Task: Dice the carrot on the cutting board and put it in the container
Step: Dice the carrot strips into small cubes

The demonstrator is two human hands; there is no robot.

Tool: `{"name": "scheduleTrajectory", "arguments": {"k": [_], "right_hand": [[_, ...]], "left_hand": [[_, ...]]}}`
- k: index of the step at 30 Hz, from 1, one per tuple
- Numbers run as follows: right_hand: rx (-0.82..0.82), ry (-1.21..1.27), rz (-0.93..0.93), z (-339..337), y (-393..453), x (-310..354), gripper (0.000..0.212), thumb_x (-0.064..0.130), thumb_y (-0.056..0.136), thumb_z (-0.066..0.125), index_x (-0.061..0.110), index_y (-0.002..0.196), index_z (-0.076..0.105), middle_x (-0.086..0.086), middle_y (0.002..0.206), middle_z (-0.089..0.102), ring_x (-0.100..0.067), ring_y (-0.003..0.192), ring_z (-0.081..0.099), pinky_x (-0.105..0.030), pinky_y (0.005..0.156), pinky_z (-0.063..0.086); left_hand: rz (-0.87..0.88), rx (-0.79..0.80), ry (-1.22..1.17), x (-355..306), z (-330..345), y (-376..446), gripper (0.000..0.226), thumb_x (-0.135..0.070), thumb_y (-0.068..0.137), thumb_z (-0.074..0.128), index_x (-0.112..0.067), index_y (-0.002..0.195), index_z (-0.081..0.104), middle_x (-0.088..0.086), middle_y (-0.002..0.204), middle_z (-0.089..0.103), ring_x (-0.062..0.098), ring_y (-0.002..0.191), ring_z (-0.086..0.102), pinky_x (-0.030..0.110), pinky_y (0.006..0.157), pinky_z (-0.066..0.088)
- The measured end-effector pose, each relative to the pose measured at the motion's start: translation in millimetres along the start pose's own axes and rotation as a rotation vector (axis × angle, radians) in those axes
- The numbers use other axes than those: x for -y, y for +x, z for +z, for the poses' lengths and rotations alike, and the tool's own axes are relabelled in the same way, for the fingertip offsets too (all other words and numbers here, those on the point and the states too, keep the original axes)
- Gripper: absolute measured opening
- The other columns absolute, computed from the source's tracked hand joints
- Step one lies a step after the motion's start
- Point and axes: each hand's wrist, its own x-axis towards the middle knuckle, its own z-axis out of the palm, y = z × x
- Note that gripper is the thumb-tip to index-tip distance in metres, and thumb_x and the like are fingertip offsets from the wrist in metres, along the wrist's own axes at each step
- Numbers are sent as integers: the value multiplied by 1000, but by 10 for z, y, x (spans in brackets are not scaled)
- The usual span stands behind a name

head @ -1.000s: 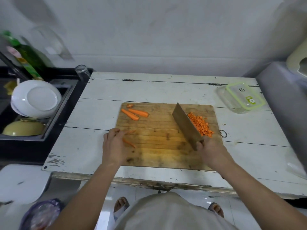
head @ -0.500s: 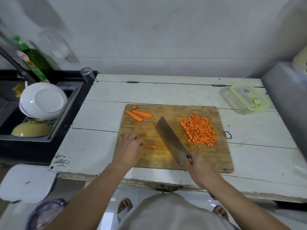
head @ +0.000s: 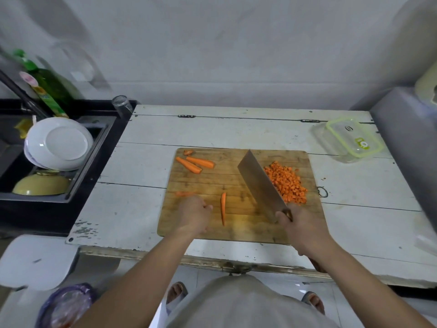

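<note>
A wooden cutting board lies on the white table. A pile of diced carrot sits at its right side. Two carrot wedges and a small end piece lie at the board's far left. A thin carrot strip lies alone near the middle, and another strip shows just beyond my left hand. My left hand rests on the board with curled fingers, holding nothing that I can see. My right hand grips the cleaver, its blade angled against the diced pile. The clear container with a green-rimmed lid stands at the far right.
A black sink on the left holds white plates and a yellow bowl. A green bottle and a glass stand behind it. A grey appliance borders the table's right side.
The cleaver swung right, back against the diced pile. My left hand drew back from the thin strip, which now lies lengthwise and untouched on the board.
</note>
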Motion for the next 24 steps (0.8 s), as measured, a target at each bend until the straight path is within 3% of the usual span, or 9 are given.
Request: {"name": "scheduleTrajectory", "arguments": {"k": [2,5,10,14,16,17,19,21,24], "right_hand": [[6,13,-16,43,-40,-1,16,37,105,45,25,105,56,0,78,61,-17,56,59,-33,45,52],[5,2,-30,76,-55,5,12,36,105,45,27,105,53,4,80,61,-15,64,60,-35,55,53],[-53,-8,-31,152,-115,-12,18,37,105,43,24,104,55,6,80,59,-16,73,57,-36,63,44],[-61,54,-11,244,-150,20,24,36,105,44,18,104,60,6,76,59,-15,70,57,-30,54,35],[-51,45,-16,248,-153,50,22,36,106,43,19,105,58,6,79,59,-16,71,55,-32,57,36],[-42,23,-21,253,-162,63,21,36,106,42,20,104,55,5,81,58,-18,73,54,-33,60,36],[-36,-38,-39,270,-199,100,20,37,106,41,22,103,53,4,83,55,-22,77,53,-33,65,35],[-46,-82,-56,303,-242,161,24,38,106,41,19,104,55,2,84,57,-27,83,59,-35,69,40],[-36,-92,-64,359,-294,246,24,38,106,40,18,99,52,-4,86,60,-29,85,59,-39,75,46]], "left_hand": [[110,-155,37,30,60,-39,17,-31,102,60,-19,96,70,-5,87,71,12,76,67,29,67,55],[292,-170,105,-32,314,-131,19,-29,100,63,-20,115,71,-6,109,61,13,95,61,29,84,53],[328,-183,162,-188,566,-186,17,-25,101,61,-19,112,74,-7,103,54,12,82,54,25,74,45],[53,20,-360,-247,612,-189,20,-14,100,61,-21,94,78,-4,86,74,13,85,73,32,81,61],[-98,86,-686,-210,583,-201,18,-6,101,60,-11,111,74,2,95,73,17,90,75,34,89,61],[-103,75,-707,-156,558,-209,20,-7,101,60,-8,118,71,2,100,72,17,91,75,36,91,61],[143,-49,-305,13,534,-214,26,-15,103,58,-13,126,70,-2,113,72,15,98,71,35,94,58],[529,-259,122,164,547,-215,27,-18,100,60,-18,124,73,-3,116,69,17,103,63,32,92,54],[827,-351,363,269,625,-151,34,-22,93,67,-18,126,71,-4,121,64,19,111,56,37,88,53]]}}
